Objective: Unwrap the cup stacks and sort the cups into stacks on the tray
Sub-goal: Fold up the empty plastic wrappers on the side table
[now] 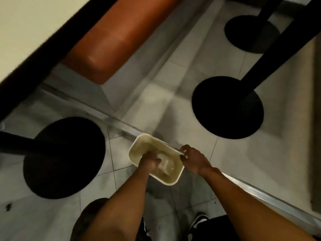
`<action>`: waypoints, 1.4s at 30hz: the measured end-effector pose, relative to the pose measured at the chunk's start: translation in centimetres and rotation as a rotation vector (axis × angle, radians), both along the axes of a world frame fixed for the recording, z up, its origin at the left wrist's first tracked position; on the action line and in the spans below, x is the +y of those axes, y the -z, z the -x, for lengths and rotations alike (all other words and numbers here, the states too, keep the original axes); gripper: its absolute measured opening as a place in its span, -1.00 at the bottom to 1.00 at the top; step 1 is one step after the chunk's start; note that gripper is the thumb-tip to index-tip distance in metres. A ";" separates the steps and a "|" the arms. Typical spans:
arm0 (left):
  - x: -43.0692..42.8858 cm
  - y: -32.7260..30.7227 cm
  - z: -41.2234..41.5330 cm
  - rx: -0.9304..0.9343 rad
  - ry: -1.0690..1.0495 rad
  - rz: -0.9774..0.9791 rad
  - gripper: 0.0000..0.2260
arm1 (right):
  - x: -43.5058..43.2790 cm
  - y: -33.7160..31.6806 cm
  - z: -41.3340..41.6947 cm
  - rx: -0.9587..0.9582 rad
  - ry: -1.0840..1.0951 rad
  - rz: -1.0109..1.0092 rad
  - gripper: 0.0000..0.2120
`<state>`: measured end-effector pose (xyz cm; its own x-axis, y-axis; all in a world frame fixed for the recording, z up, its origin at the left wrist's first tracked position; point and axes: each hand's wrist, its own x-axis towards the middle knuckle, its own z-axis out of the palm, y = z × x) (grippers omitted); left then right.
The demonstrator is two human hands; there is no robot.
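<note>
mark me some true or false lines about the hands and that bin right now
1. The right hand grips the rim of the cream bin. True.
2. The left hand hangs outside the bin. False: it reaches inside it.
3. Crumpled clear wrap lies in the bin. True.
4. The bin stands on a table. False: tiled floor lies under it.
5. The round bases are white. False: they are black.
</note>
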<state>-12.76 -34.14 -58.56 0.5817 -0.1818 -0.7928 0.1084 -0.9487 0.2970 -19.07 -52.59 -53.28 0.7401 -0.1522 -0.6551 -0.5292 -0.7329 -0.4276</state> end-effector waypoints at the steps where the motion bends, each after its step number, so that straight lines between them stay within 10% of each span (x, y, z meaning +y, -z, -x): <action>1: 0.0 0.9 0.1 -0.005 0.034 -0.011 -0.54 | 0.0 0.5 -0.1 -0.009 0.004 0.005 -0.66; 9: 0.6 -4.9 0.5 -0.106 -0.146 0.046 -0.49 | 1.0 -5.2 -0.5 -0.025 -0.024 0.039 -0.67; 29: 10.9 -54.3 3.9 -0.622 -0.924 0.667 -0.90 | 14.0 -51.4 -5.9 -0.466 -0.042 -0.214 -0.75; 42: 26.3 -51.7 1.4 -0.277 -1.662 0.600 -0.70 | 26.5 -47.4 -12.4 -0.030 -0.014 -0.185 -0.57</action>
